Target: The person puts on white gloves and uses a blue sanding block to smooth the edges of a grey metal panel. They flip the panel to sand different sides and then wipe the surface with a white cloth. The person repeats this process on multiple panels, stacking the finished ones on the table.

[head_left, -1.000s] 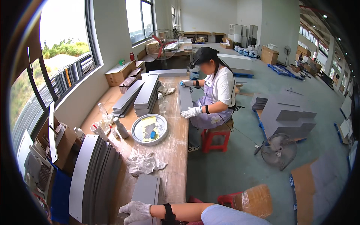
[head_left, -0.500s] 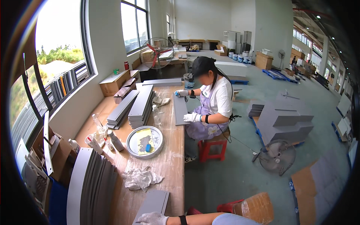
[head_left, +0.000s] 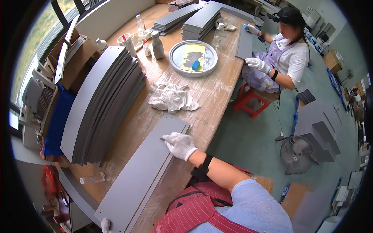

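A long grey panel [head_left: 132, 171] with a groove along one side lies at an angle on the table before me. My right hand [head_left: 179, 146], in a white knitted glove, rests over its far part. Its fingers are bent and pressed together; whatever they pinch is too small to make out. Of my left hand [head_left: 105, 225] only a gloved bit shows at the lower frame edge, closed over the panel's near left edge. A crumpled white cloth [head_left: 171, 97] lies just beyond the panel. Left of it stands a curved-looking row of grey panels [head_left: 101, 105] on edge.
Farther along the wooden table [head_left: 217, 105] are a round tray [head_left: 176, 70] with a yellow sheet and blue block, a grey bottle [head_left: 157, 46], and stacked boards [head_left: 200, 25]. A clear bottle [head_left: 92, 178] lies left. A co-worker [head_left: 287, 50] sits opposite on a red stool [head_left: 250, 103].
The view has turned left and down, bringing the whole panel, my torso and a bit of my left hand into sight. My right hand stays on the panel.
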Tool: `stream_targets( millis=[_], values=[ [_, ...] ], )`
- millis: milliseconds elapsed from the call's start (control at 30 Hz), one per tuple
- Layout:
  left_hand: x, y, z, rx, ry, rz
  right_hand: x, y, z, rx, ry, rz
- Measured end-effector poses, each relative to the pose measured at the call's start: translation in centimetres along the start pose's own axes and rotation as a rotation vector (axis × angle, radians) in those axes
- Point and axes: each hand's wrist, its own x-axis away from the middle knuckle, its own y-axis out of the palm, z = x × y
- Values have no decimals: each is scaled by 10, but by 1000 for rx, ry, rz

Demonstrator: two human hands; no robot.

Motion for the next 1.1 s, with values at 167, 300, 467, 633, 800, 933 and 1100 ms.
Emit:
stream_targets(
  millis=[167,300,467,633,800,933,1100],
  values=[
    [15,36,-35,-177,346,95,-29,-21,115,323,476,-149],
    [29,50,-45,-102,347,148,-28,7,62,48,53,30],
    [19,41,-43,-77,354,-108,-48,16,34,108,152,-94],
    [31,71,-49,102,461,-23,-55,34,38,119,108,-54],
    [27,84,-48,200,455,-133,-2,2,-104,-191,-466,-329],
    [25,87,-48,250,447,-169,20,-23,-127,-323,-839,-667],
    [17,84,-54,272,414,-193,18,-5,-88,-250,-421,-281]
  ],
)
